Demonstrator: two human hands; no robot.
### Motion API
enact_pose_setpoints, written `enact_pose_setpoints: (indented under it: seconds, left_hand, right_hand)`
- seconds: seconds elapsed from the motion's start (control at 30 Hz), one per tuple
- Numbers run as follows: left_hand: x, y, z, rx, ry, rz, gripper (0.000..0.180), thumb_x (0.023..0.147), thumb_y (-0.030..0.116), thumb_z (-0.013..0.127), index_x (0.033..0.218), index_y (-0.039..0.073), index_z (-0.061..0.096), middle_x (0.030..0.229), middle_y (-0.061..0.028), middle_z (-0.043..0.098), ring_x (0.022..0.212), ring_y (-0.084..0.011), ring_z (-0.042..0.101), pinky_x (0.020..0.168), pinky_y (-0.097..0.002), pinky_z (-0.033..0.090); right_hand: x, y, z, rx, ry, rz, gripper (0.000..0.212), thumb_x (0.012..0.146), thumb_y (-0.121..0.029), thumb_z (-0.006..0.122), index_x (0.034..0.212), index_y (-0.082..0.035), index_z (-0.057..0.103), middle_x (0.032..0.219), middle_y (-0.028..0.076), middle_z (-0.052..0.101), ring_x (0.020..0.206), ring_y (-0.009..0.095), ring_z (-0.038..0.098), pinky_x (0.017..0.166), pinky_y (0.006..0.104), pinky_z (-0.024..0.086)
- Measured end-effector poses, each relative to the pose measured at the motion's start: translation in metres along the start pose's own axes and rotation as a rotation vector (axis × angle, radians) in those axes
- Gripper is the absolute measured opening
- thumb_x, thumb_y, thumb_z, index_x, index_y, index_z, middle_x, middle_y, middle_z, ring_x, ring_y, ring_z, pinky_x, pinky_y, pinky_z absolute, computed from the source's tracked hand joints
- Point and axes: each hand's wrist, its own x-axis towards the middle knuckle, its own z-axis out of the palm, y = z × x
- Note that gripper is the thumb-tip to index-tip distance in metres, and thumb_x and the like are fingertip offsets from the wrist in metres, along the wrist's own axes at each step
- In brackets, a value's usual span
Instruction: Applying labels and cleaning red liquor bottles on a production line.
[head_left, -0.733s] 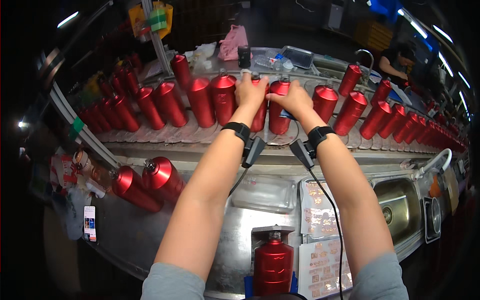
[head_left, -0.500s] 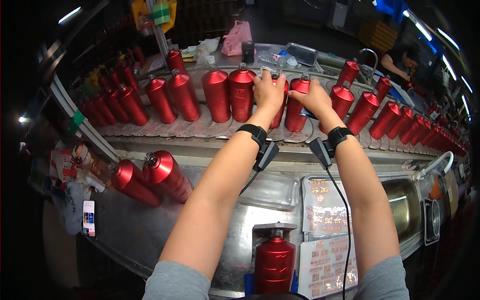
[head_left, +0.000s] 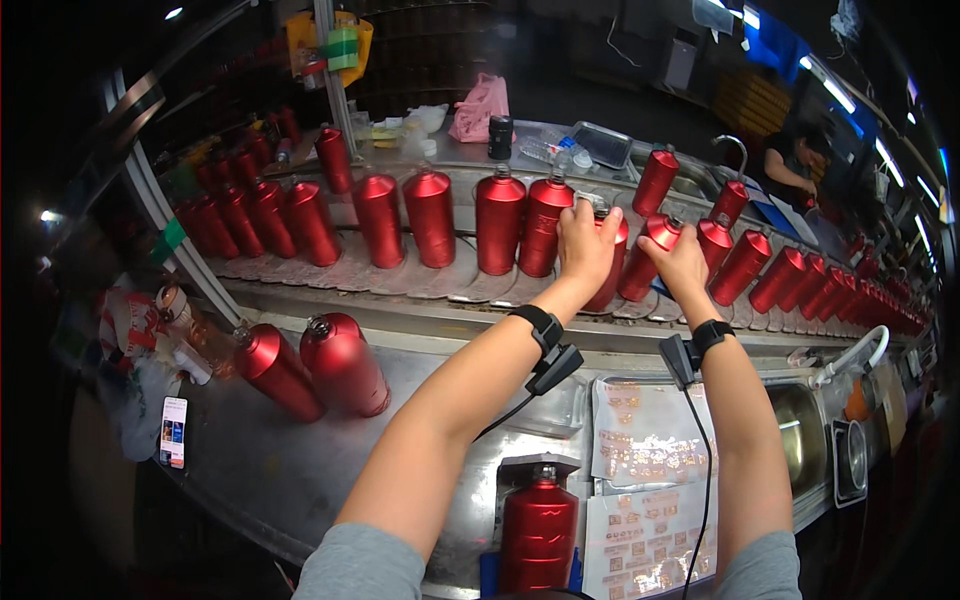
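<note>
My left hand (head_left: pixel 588 245) is closed around the upper part of a red bottle (head_left: pixel 612 272) in the row on the conveyor. A small whitish piece shows at its fingertips, too hidden to name. Just right of it, my right hand (head_left: pixel 684 262) grips the shoulder of another red bottle (head_left: pixel 638 274), which leans slightly. A bit of dark blue material shows below that hand. To the left, more red bottles (head_left: pixel 500 225) with bare glass necks stand upright on the conveyor. Close to me, a red bottle (head_left: pixel 540 535) stands in a metal holder (head_left: pixel 505 478) with blue pads.
Two red bottles (head_left: pixel 342 365) stand on the metal bench (head_left: pixel 250 470) at left, near a lit phone (head_left: pixel 173 432). Printed sticker sheets (head_left: pixel 650 540) lie beside the holder. A sink (head_left: pixel 800 430) is at right. Across the conveyor (head_left: pixel 400 283), a person (head_left: pixel 795 165) works at far right.
The conveyor row has shifted rightward, and both my hands have moved right with the bottles they grip. The view has tilted slightly. The bottles on the bench stay in place.
</note>
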Motion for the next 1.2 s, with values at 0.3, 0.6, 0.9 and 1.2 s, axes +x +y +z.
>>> enact_pose_setpoints:
  seconds: [0.3, 0.6, 0.9, 1.2]
  left_hand:
    - [-0.005, 0.045, -0.122, -0.11, -0.227, 0.074, 0.028, 0.092, 0.026, 0.065, 0.096, -0.001, 0.06, 0.088, -0.0162, 0.064, 0.082, -0.0275, 0.062, 0.076, -0.0386, 0.047]
    - [-0.04, 0.082, -0.334, -0.133, -0.357, -0.175, 0.022, 0.098, 0.018, 0.059, 0.113, 0.002, 0.06, 0.1, -0.0004, 0.063, 0.095, -0.0062, 0.056, 0.086, -0.0252, 0.045]
    - [-0.107, 0.033, -0.486, 0.181, -0.085, -0.296, 0.021, 0.095, 0.01, 0.059, 0.114, 0.0, 0.061, 0.104, -0.0041, 0.064, 0.098, -0.0112, 0.057, 0.091, -0.0274, 0.045]
    - [-0.131, -0.053, -0.56, 0.312, 0.077, -0.289, 0.028, 0.099, 0.015, 0.057, 0.119, -0.003, 0.058, 0.111, -0.0093, 0.062, 0.102, -0.016, 0.057, 0.093, -0.031, 0.043]
  right_hand:
    - [-0.037, -0.041, -0.072, 0.015, -0.081, -0.202, 0.074, 0.069, -0.056, 0.077, 0.111, 0.001, 0.055, 0.103, 0.025, 0.067, 0.097, 0.04, 0.066, 0.082, 0.0451, 0.051]
    - [-0.113, -0.176, -0.1, 0.279, -0.557, -0.556, 0.079, 0.066, -0.057, 0.079, 0.106, 0.006, 0.054, 0.093, 0.028, 0.066, 0.089, 0.041, 0.067, 0.078, 0.0448, 0.052]
    - [-0.206, -0.275, -0.036, 0.266, -0.954, -0.881, 0.081, 0.063, -0.051, 0.079, 0.114, 0.005, 0.051, 0.098, 0.025, 0.065, 0.093, 0.041, 0.065, 0.079, 0.0459, 0.051]
    - [-0.243, -0.32, 0.008, 0.243, -1.087, -0.863, 0.09, 0.059, -0.048, 0.084, 0.118, 0.006, 0.043, 0.102, 0.025, 0.065, 0.094, 0.041, 0.066, 0.08, 0.0445, 0.052]
